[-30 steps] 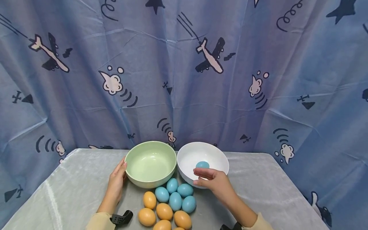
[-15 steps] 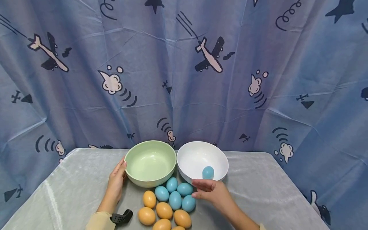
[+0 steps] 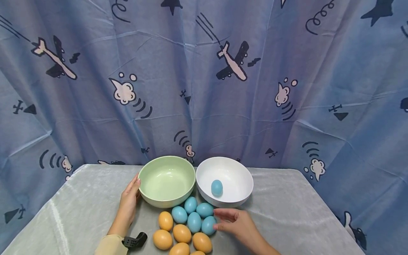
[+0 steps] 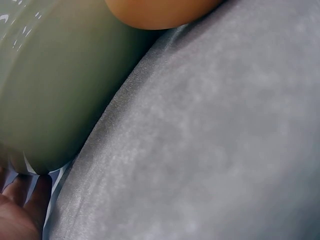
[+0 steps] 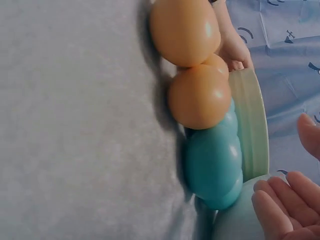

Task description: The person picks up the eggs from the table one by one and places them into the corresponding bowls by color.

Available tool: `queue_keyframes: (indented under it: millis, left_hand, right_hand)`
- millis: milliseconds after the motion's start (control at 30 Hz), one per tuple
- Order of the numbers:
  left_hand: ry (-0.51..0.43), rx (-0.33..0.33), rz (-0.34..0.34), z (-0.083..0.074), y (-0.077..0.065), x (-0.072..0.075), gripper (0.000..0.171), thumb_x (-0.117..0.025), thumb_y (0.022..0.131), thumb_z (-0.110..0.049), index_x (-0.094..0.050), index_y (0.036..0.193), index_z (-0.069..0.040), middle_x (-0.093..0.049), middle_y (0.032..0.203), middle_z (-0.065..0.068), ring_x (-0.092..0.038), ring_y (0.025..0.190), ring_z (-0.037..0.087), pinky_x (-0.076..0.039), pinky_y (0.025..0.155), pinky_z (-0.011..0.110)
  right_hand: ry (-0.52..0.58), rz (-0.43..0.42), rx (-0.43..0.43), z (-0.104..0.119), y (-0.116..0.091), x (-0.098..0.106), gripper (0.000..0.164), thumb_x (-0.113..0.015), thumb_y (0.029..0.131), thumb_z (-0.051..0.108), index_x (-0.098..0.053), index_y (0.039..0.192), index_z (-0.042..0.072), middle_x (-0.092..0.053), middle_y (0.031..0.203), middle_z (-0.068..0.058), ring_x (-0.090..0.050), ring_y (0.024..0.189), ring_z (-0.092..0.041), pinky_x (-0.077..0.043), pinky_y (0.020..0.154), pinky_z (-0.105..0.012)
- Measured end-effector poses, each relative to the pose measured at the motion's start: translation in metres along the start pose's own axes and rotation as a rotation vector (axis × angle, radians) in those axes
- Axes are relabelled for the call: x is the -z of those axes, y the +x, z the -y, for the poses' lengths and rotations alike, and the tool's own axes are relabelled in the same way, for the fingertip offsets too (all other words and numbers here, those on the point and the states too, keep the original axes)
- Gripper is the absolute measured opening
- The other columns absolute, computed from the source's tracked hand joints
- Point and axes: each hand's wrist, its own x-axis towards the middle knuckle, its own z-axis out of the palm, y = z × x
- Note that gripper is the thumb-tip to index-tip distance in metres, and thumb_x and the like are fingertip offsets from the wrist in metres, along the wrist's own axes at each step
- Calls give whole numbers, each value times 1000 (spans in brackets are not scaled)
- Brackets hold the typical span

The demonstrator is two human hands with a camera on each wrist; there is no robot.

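Fingers (image 3: 225,211) parted, empty, right grip (image 3: 237,224) has lowered; left grip (image 3: 129,200) still holds green bowl (image 3: 164,179).

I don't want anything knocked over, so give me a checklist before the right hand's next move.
1. Left hand touching green bowl: ok.
2. White bowl upright, holding one blue egg: ok.
3. Right hand holding nothing: ok, the right wrist view shows it bare.
4. Right hand clear of the nearest egg: cannot tell, they overlap in the head view.
5. Orange eggs all fully in the head view: not ok, the bottom edge cuts off at least one.
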Motion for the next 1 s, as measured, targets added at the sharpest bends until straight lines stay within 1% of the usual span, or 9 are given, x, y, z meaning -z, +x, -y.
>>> queue_keyframes:
  millis: [133, 300, 367, 567, 767, 1000]
  left_hand:
    - [3, -4, -1, -1, -1, 0, 65, -40, 106, -46, -21, 160, -14, -18, 167, 1, -22, 153, 23, -21, 126, 42]
    - [0, 3, -3, -1, 0, 0, 65, -41, 106, -47, -21, 160, -15, -18, 167, 0, -22, 153, 22, -21, 126, 42]
    - [-2, 4, -1, 0, 0, 0, 66, -40, 106, -47, -21, 160, -16, -18, 167, 0, -22, 153, 21, -21, 126, 41]
    - [2, -20, 15, 2, -1, 2, 63, -37, 107, -44, -19, 160, -15, -18, 167, 2, -24, 152, 24, -21, 125, 44]
    - [1, -18, 16, 2, 0, 2, 62, -37, 107, -44, -18, 160, -16, -18, 167, 1, -23, 153, 23, -20, 126, 43]
    - [1, -21, 15, 1, -1, 1, 63, -38, 107, -44, -18, 160, -15, -17, 167, 2, -22, 153, 24, -20, 126, 44]
  right_hand:
    - [-15, 11, -40, -5, 0, 1, 51, -83, 80, 13, -65, 123, -9, -69, 123, -21, -65, 119, -31, -57, 93, -30]
    - [-27, 26, -77, -8, -1, 0, 54, -83, 80, 15, -63, 125, -10, -67, 125, -22, -64, 120, -34, -57, 95, -36]
    - [-27, 24, -79, -8, -1, 0, 56, -84, 80, 15, -63, 125, -10, -67, 126, -23, -63, 121, -34, -56, 96, -36]
    - [-51, 2, -72, -12, 0, -1, 59, -86, 77, 17, -64, 124, -10, -67, 126, -24, -64, 119, -35, -57, 95, -36]
    - [-70, -16, -121, -15, 5, -1, 61, -88, 75, 24, -66, 123, -6, -68, 125, -21, -65, 119, -35, -57, 95, -39]
    - [-69, 8, -127, -23, 12, -2, 62, -87, 76, 25, -65, 125, -6, -69, 124, -20, -66, 117, -34, -59, 91, -37]
